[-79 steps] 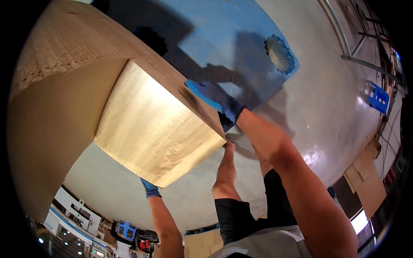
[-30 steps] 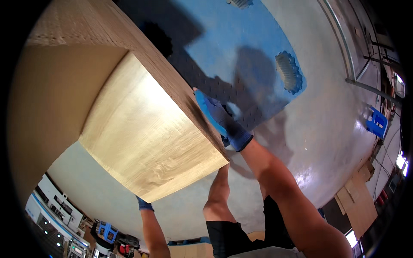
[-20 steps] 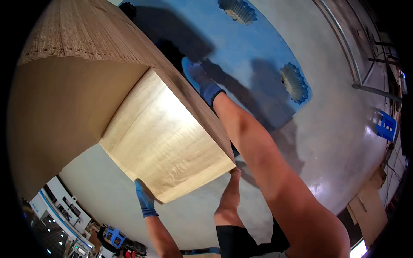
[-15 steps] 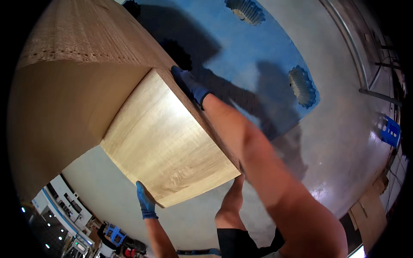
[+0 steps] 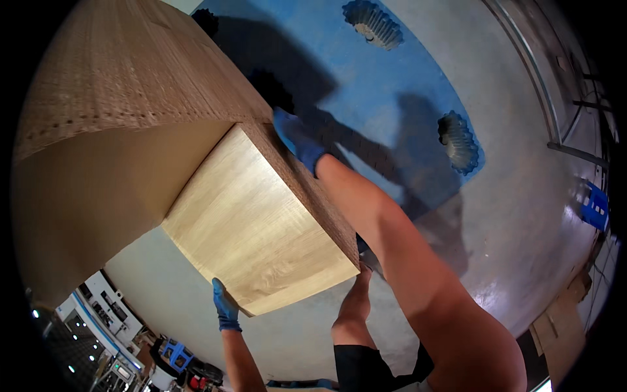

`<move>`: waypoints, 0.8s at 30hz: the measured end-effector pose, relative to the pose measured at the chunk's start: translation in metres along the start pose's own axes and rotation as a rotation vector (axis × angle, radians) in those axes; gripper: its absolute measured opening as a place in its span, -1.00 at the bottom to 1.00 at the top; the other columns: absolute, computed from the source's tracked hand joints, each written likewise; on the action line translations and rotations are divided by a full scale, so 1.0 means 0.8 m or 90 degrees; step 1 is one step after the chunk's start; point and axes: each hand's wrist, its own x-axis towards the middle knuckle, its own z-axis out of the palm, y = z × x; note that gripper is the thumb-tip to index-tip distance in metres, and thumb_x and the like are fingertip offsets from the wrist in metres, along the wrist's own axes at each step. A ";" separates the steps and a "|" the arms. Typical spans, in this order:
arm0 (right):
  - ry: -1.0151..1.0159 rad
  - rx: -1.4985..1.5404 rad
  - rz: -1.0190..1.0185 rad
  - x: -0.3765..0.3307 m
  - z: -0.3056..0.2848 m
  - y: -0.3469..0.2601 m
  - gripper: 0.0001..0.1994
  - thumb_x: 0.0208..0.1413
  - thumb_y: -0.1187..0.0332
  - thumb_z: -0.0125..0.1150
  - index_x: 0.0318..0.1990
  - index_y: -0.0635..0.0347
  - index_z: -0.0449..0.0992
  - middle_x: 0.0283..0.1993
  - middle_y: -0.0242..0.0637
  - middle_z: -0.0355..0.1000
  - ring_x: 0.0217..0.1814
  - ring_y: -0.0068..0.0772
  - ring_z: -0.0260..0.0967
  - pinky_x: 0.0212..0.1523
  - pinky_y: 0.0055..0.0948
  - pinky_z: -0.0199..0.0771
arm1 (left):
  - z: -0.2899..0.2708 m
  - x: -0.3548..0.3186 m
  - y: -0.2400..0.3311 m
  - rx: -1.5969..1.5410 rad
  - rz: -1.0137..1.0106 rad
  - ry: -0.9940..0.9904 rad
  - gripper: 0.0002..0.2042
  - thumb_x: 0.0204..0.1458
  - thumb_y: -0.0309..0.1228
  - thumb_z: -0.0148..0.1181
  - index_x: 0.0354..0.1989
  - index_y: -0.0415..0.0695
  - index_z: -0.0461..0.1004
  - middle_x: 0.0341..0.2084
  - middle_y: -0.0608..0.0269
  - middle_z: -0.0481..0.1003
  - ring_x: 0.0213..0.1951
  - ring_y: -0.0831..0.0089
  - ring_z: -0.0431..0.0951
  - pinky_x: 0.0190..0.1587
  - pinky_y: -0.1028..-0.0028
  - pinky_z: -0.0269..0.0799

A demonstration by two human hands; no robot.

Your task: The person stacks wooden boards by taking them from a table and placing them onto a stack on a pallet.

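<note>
A light wood-grain panel (image 5: 261, 225) lies on top, and rough brown layered edges (image 5: 310, 193) show along its right side, like a stack of boards. My left hand (image 5: 226, 306), in a blue glove, grips the near left edge, with part of its fingers hidden by the panel. Across from it, my right hand (image 5: 299, 142), also gloved in blue, is pressed on the right side by the far corner. Its fingertips are hard to make out. Against the panel's far left side rises a tall brown block (image 5: 130, 78) of rough layered edges with a smooth beige face (image 5: 117, 176).
A blue floor sheet or pallet (image 5: 385, 85) with ribbed round openings (image 5: 459, 142) lies beyond my right arm. A metal rail frame (image 5: 539, 85) and a blue plastic stool (image 5: 593, 204) stand at the right. Machinery (image 5: 104, 313) is at the lower left. My leg (image 5: 353, 313) is below the panel.
The panel's far corner and my right hand sit slightly lower in view. More of the layered right side shows. Both hands keep contact with the boards.
</note>
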 end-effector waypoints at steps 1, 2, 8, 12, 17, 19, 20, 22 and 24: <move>0.025 0.051 0.028 -0.009 -0.034 -0.001 -0.45 0.27 -0.05 -0.09 0.09 0.31 0.43 0.12 -0.17 0.43 0.16 -0.29 0.33 0.21 -0.29 0.23 | 0.015 0.002 0.004 -0.011 0.004 -0.017 -0.36 0.26 0.05 -0.09 0.26 -0.28 0.20 0.19 0.13 0.32 0.18 0.32 0.34 0.24 0.34 0.21; 0.082 0.010 0.047 -0.008 -0.075 0.031 -0.51 0.29 0.01 -0.08 0.06 0.28 0.46 0.06 -0.25 0.44 0.09 -0.33 0.33 0.18 -0.29 0.25 | 0.031 0.004 0.009 -0.018 -0.005 -0.048 -0.36 0.25 0.06 -0.08 0.26 -0.29 0.20 0.20 0.14 0.32 0.18 0.32 0.34 0.24 0.33 0.22; 0.076 -0.116 0.024 -0.257 -0.325 0.133 -0.80 0.26 0.26 0.05 -0.19 0.21 0.46 -0.31 -0.39 0.34 -0.29 -0.50 0.25 -0.19 -0.38 0.35 | -0.040 0.001 -0.010 0.089 -0.065 0.094 -0.38 0.18 -0.01 0.10 0.16 -0.37 0.32 0.07 0.01 0.45 0.10 0.28 0.42 0.17 0.36 0.30; 0.270 -0.295 0.161 -0.491 -0.513 0.136 -0.72 0.08 0.30 0.00 -0.48 0.39 0.42 -0.62 -0.05 0.23 -0.53 -0.35 0.03 -0.45 -0.14 0.15 | 0.023 -0.023 0.002 0.599 0.211 0.383 -0.38 0.10 -0.14 0.15 0.15 -0.47 0.30 0.09 -0.31 0.39 0.08 -0.06 0.45 0.12 0.23 0.35; 0.375 -0.212 0.346 -0.696 -0.550 0.052 -0.75 0.10 0.16 0.09 -0.49 0.11 0.46 -0.54 -0.35 0.39 -0.64 -0.47 0.29 -0.65 -0.40 0.17 | 0.179 -0.160 0.029 0.524 0.292 0.201 -0.49 0.08 -0.18 0.16 0.12 -0.30 0.40 -0.02 -0.24 0.48 0.00 -0.07 0.51 0.06 0.23 0.41; 0.369 -0.283 0.203 -0.768 -0.548 0.069 -0.76 0.10 0.16 0.12 -0.46 0.12 0.49 -0.53 -0.35 0.41 -0.63 -0.48 0.31 -0.66 -0.41 0.17 | 0.261 -0.214 0.040 0.546 0.292 -0.007 -0.59 0.08 -0.21 0.16 -0.04 -0.31 0.49 -0.21 -0.18 0.56 -0.16 0.03 0.58 -0.06 0.22 0.44; 0.376 -0.172 0.231 -0.763 -0.526 0.046 -0.76 0.09 0.16 0.15 -0.42 0.14 0.52 -0.52 -0.37 0.40 -0.61 -0.48 0.32 -0.66 -0.42 0.18 | 0.278 -0.247 0.035 0.552 0.339 -0.087 -0.65 0.10 -0.24 0.15 -0.16 -0.34 0.55 -0.31 -0.11 0.60 -0.25 0.08 0.61 -0.12 0.23 0.46; 0.386 -0.123 0.175 -0.757 -0.497 0.003 -0.76 0.06 0.20 0.18 -0.42 0.19 0.57 -0.56 -0.39 0.40 -0.56 -0.56 0.30 -0.56 -0.42 0.24 | 0.294 -0.256 -0.003 0.371 0.041 -0.324 -0.71 0.13 -0.26 0.18 -0.19 -0.26 0.59 -0.39 0.25 0.60 -0.31 0.54 0.49 -0.18 0.41 0.44; 0.429 -0.155 0.103 -0.781 -0.504 0.004 -0.76 0.03 0.23 0.18 -0.47 0.22 0.58 -0.60 -0.39 0.39 -0.53 -0.62 0.27 -0.47 -0.42 0.29 | 0.337 -0.272 -0.024 0.422 0.134 -0.501 -0.75 0.12 -0.26 0.15 -0.25 -0.21 0.60 -0.43 0.23 0.60 -0.40 0.42 0.56 -0.30 0.37 0.44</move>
